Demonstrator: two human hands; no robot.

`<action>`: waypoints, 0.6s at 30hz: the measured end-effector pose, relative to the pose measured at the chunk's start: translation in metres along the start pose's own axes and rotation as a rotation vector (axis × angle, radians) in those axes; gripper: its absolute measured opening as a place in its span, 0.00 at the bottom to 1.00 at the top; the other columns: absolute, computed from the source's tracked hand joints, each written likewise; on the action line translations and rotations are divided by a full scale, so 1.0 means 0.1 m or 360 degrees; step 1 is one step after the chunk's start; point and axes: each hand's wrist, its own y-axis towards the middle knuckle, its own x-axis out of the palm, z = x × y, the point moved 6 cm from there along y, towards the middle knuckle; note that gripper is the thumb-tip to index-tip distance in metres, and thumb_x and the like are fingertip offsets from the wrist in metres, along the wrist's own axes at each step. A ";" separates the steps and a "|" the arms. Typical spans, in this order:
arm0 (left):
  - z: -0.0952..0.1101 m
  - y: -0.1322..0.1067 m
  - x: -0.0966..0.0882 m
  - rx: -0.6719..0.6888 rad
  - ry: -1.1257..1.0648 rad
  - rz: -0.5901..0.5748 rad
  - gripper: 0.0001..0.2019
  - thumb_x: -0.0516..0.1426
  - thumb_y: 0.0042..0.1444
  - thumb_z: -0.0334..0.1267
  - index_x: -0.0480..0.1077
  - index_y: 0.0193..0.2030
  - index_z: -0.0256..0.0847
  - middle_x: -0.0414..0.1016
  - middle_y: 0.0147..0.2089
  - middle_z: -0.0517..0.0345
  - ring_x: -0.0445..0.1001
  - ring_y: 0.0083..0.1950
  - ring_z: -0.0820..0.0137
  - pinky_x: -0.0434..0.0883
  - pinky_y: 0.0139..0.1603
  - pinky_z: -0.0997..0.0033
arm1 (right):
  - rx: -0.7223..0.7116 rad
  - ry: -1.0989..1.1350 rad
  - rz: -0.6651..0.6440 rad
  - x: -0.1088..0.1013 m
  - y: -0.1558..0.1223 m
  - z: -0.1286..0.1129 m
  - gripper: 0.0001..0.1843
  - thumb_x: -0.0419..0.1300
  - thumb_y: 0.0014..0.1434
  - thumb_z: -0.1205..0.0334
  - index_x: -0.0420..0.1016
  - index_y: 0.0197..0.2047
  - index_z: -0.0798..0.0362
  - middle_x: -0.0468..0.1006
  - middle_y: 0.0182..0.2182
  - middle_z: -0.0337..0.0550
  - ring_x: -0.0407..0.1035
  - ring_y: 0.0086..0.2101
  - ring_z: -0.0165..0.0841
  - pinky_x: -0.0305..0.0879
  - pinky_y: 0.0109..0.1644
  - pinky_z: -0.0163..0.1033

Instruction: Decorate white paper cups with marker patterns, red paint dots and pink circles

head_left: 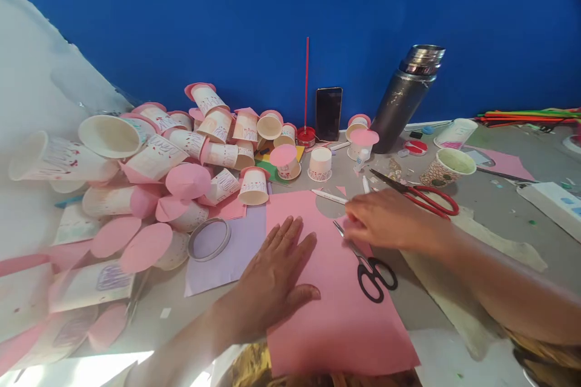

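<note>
A sheet of pink paper (308,338) lies before me, with a rounded gap at its far edge. My left hand (272,278) rests flat on it, fingers stretched and thumb apart. Over the paper's right side is my right hand (381,221), its fingers curled; whatever they hold, if anything, is hidden. Black-handled scissors (363,263) lie on the paper just below that hand, blades partly covered by it. A white pen (329,196) reaches from the gap to near my right fingertips. Behind the knuckles, another white pen (365,184) shows in part.
Decorated paper cups (220,154) with pink discs pile up at left. A tape ring (209,239) sits on lilac paper (245,254). Red-handled scissors (431,199), a patterned cup (447,169) and a dark flask (403,103) stand right. A phone (328,112) leans on the blue wall.
</note>
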 end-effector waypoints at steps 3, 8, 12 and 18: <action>0.06 -0.05 0.12 0.0049 0.0023 0.0017 0.47 0.56 0.63 0.67 0.48 0.80 0.45 0.41 0.83 0.33 0.40 0.83 0.39 0.55 0.76 0.29 | -0.0098 0.0084 -0.0276 0.27 -0.36 -0.18 0.13 0.67 0.62 0.49 0.74 0.39 0.50 0.85 0.38 0.49 0.79 0.39 0.48 0.54 0.37 0.44; 0.05 -0.06 0.21 0.0079 0.0073 0.0023 0.48 0.55 0.63 0.67 0.44 0.81 0.46 0.39 0.83 0.35 0.39 0.83 0.39 0.53 0.77 0.30 | 0.0083 0.0152 -0.0148 0.52 -0.59 -0.06 0.04 0.58 0.65 0.61 0.71 0.43 0.50 0.83 0.39 0.45 0.79 0.39 0.45 0.50 0.35 0.43; 0.03 -0.05 0.18 0.0115 0.0085 0.0088 0.46 0.56 0.65 0.65 0.43 0.82 0.48 0.40 0.84 0.38 0.41 0.83 0.41 0.53 0.77 0.31 | 0.0235 0.0149 -0.0118 0.43 -0.47 0.08 0.05 0.56 0.64 0.61 0.72 0.43 0.50 0.84 0.40 0.45 0.79 0.38 0.44 0.48 0.32 0.42; -0.05 0.09 0.17 0.0271 0.0069 -0.0046 0.45 0.55 0.64 0.67 0.50 0.80 0.45 0.43 0.83 0.34 0.42 0.83 0.40 0.52 0.77 0.31 | 0.0410 -0.0012 -0.0073 0.28 -0.27 0.19 0.12 0.56 0.63 0.60 0.76 0.47 0.52 0.86 0.39 0.52 0.80 0.41 0.48 0.51 0.33 0.42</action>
